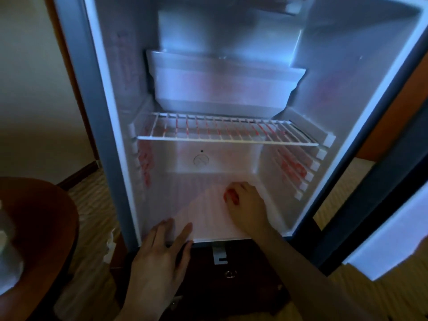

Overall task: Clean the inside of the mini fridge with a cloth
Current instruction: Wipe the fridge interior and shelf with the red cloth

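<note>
Left hand point(159, 253) flat on fridge point(208, 236) front edge, fingers wide — right hand point(245, 202) bunching red cloth point(231, 195); bare floor ahead.

Two bare forearms, unsleeved to the frame edge; left hand point(159, 256) and right hand point(246, 205) without rings or gloves.

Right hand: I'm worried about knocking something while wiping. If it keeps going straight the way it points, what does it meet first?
Probably the fridge's back wall. The right hand lies on the fridge floor, pointing inward beneath the wire shelf; nothing shows between, though depth is unclear.
</note>
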